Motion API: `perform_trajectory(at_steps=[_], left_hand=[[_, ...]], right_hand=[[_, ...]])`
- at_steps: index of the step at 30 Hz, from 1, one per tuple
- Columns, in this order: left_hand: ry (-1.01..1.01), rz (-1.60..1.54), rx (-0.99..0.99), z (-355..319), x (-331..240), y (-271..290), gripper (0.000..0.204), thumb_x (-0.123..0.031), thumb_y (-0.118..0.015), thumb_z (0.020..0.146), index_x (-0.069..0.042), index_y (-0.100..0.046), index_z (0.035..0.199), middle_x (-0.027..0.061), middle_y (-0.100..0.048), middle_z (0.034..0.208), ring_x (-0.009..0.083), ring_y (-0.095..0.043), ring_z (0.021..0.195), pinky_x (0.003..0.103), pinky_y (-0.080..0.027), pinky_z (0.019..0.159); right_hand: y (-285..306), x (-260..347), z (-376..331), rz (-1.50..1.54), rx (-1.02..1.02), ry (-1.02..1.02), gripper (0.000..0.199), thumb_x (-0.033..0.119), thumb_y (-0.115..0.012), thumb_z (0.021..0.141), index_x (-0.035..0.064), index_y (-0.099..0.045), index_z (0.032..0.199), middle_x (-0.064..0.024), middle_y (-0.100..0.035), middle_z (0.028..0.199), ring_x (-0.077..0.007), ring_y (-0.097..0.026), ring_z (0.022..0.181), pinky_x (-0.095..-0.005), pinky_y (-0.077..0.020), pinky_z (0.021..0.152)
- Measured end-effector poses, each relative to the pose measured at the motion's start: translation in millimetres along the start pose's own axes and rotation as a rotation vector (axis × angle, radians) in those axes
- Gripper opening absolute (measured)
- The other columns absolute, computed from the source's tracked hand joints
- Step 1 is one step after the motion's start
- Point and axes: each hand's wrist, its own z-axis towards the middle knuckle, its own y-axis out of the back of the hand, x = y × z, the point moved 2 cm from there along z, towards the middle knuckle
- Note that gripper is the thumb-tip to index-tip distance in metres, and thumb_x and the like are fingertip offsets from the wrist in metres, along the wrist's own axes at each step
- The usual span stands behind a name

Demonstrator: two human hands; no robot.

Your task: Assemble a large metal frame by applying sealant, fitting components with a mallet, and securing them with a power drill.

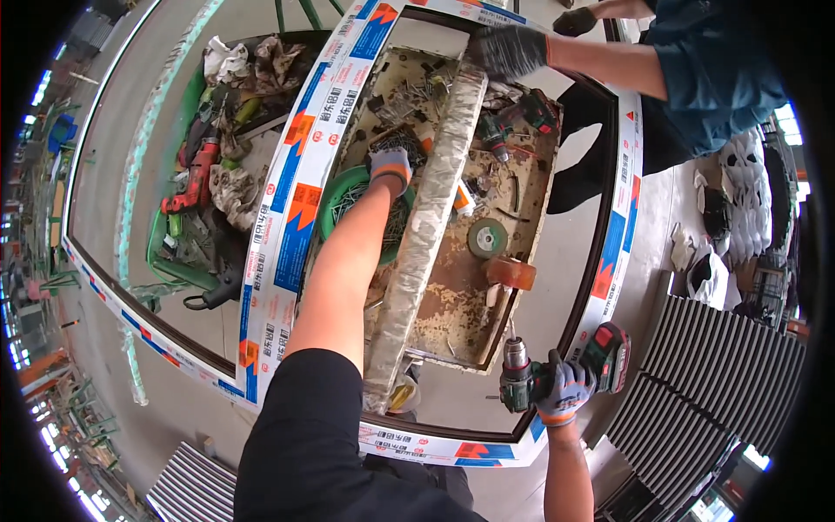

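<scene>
My left hand point(389, 165), in a grey and orange glove, reaches through the frame to a small box of screws point(396, 142) in a worn metal tray point(448, 335). Its fingertips are hidden among the screws, so I cannot make out their grip. Beside it sits a green round bowl point(329, 213) holding screws. My right hand point(567, 389), also gloved, is wrapped round the handle of a dark green cordless drill point(517, 387), whose bit points toward the tray. Both arms cross a large metal frame point(283, 200) covered in printed protective film.
A film-wrapped bar point(426, 217) crosses over the tray. Inside lie another cordless drill point(513, 123), a green disc point(487, 237) and an orange block point(511, 273). A co-worker's gloved hand point(509, 52) rests at the bar's far end. Left stands a green bin point(161, 248) with a red power tool point(202, 177).
</scene>
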Motion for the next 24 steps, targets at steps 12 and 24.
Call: perform_trajectory(at_steps=[12,24], left_hand=[[0.136,-0.053,0.206,-1,27,-5,0.047,-0.028,-0.055,0.087,-0.011,-0.052,0.131,0.0169,-0.061,0.125,0.0391,-0.057,0.115,0.062,-0.032,0.102],[0.324,-0.678,-0.324,-154,-14,90,0.030,-0.022,-0.055,0.089,-0.003,-0.061,0.112,0.0209,-0.066,0.096,0.0397,-0.063,0.092,0.049,-0.049,0.080]], right_hand=[[-1,7,-4,0.055,-0.023,0.001,0.048,0.025,-0.062,0.069,0.0094,-0.064,0.114,-0.0041,-0.061,0.086,-0.0255,-0.058,0.086,-0.0458,-0.0403,0.089],[2,1,-14,0.139,0.051,-0.039,0.057,0.021,-0.063,0.071,0.0119,-0.057,0.127,-0.0066,-0.063,0.101,-0.0280,-0.056,0.100,-0.0461,-0.0350,0.099]])
